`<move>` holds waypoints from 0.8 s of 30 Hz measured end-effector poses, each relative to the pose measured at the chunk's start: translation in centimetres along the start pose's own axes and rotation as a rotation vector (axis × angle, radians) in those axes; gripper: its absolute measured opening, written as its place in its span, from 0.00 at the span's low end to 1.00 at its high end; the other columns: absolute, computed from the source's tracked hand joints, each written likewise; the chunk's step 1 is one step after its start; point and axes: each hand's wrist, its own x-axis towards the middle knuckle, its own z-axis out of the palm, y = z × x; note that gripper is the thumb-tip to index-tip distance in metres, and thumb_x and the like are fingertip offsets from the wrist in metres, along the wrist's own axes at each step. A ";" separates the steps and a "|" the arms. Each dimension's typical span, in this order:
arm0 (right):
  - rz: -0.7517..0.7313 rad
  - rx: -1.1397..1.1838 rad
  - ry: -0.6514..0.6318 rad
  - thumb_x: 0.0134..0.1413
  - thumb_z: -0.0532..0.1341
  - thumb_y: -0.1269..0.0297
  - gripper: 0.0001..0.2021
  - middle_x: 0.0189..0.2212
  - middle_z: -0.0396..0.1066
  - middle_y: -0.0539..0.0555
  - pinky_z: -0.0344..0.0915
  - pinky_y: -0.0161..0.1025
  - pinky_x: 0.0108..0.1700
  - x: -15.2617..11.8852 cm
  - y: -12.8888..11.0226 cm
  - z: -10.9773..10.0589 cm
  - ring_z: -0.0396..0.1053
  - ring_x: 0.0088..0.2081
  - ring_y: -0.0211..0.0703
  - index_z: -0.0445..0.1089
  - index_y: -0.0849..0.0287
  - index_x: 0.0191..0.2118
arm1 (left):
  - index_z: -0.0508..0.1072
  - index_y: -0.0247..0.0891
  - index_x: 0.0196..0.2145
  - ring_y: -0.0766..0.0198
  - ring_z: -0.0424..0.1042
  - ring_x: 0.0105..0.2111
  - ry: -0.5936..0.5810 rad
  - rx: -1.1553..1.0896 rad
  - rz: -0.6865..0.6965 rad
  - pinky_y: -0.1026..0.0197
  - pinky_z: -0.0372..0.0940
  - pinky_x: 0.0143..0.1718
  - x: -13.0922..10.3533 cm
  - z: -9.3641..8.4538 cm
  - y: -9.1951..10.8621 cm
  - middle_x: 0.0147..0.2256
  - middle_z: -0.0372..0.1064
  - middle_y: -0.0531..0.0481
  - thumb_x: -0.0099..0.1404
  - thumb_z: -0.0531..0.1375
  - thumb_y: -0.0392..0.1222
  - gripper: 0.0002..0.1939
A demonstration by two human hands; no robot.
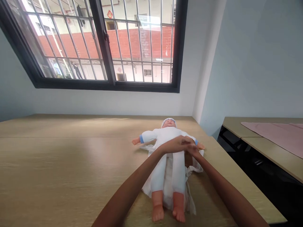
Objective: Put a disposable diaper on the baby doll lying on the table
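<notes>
A baby doll (pixel 167 164) in a white suit and a white cap lies on its back on the wooden table (pixel 66 164), head toward the window, bare feet toward me. A thin white cloth (pixel 193 168) is spread under its lower body. My left hand (pixel 175 144) rests on the doll's waist, fingers bent. My right hand (pixel 192 149) touches the doll's right side at the hip, close against my left hand. Whether either hand pinches the fabric cannot be made out.
The table's right edge (pixel 236 164) drops to a dark gap. Beyond it stands a second table (pixel 260 142) with a pink cloth (pixel 279 134). A barred window (pixel 106 44) fills the wall behind.
</notes>
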 end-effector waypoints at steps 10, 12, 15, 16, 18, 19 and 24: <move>0.081 0.048 -0.006 0.56 0.50 0.49 0.19 0.19 0.61 0.48 0.57 0.36 0.30 0.3 0.5 0.6 0.58 0.24 0.39 0.57 0.57 0.22 | 0.61 0.45 0.59 0.53 0.46 0.65 0.677 0.525 -0.243 0.42 0.45 0.63 -1.4 -4.1 -7.8 0.62 0.54 0.49 0.68 0.47 0.51 0.23; 0.085 0.042 -0.001 0.56 0.50 0.49 0.18 0.20 0.62 0.48 0.57 0.36 0.30 0.2 0.3 0.5 0.59 0.24 0.39 0.57 0.57 0.22 | 0.55 0.48 0.61 0.49 0.38 0.66 0.624 0.581 -0.354 0.34 0.41 0.61 -1.3 -3.5 -8.0 0.65 0.45 0.49 0.70 0.44 0.51 0.24; 0.081 0.033 -0.024 0.55 0.50 0.49 0.18 0.20 0.62 0.48 0.56 0.36 0.29 0.1 -0.1 0.3 0.59 0.25 0.39 0.57 0.57 0.22 | 0.52 0.53 0.62 0.45 0.33 0.66 0.388 0.657 -0.453 0.27 0.37 0.58 -1.0 -2.1 -8.0 0.66 0.39 0.51 0.69 0.42 0.56 0.26; 0.081 0.028 -0.031 0.55 0.50 0.49 0.18 0.20 0.62 0.48 0.56 0.36 0.29 0.1 -0.2 0.2 0.58 0.25 0.39 0.57 0.57 0.22 | 0.52 0.55 0.62 0.44 0.34 0.66 0.307 0.671 -0.466 0.26 0.37 0.57 -1.0 -1.8 -8.0 0.66 0.39 0.52 0.68 0.41 0.59 0.27; 0.091 0.017 -0.030 0.54 0.51 0.49 0.18 0.19 0.61 0.49 0.55 0.35 0.28 0.0 -0.3 0.2 0.58 0.24 0.39 0.56 0.56 0.22 | 0.51 0.57 0.62 0.43 0.34 0.66 0.221 0.683 -0.485 0.27 0.39 0.57 -1.0 -1.5 -7.9 0.67 0.38 0.52 0.67 0.40 0.63 0.28; 0.096 0.013 -0.024 0.54 0.51 0.49 0.18 0.19 0.61 0.49 0.54 0.35 0.28 -0.1 -0.3 0.2 0.57 0.24 0.40 0.56 0.56 0.22 | 0.52 0.57 0.62 0.43 0.34 0.66 0.208 0.687 -0.489 0.27 0.39 0.57 -1.0 -1.4 -7.8 0.67 0.37 0.52 0.66 0.39 0.64 0.29; 0.101 0.015 -0.015 0.55 0.50 0.49 0.18 0.19 0.60 0.48 0.54 0.36 0.29 -0.3 -0.3 0.3 0.57 0.24 0.40 0.56 0.56 0.22 | 0.46 0.50 0.65 0.49 0.36 0.66 0.360 0.697 -0.495 0.32 0.40 0.60 -0.9 -1.6 -7.2 0.66 0.39 0.49 0.65 0.37 0.65 0.34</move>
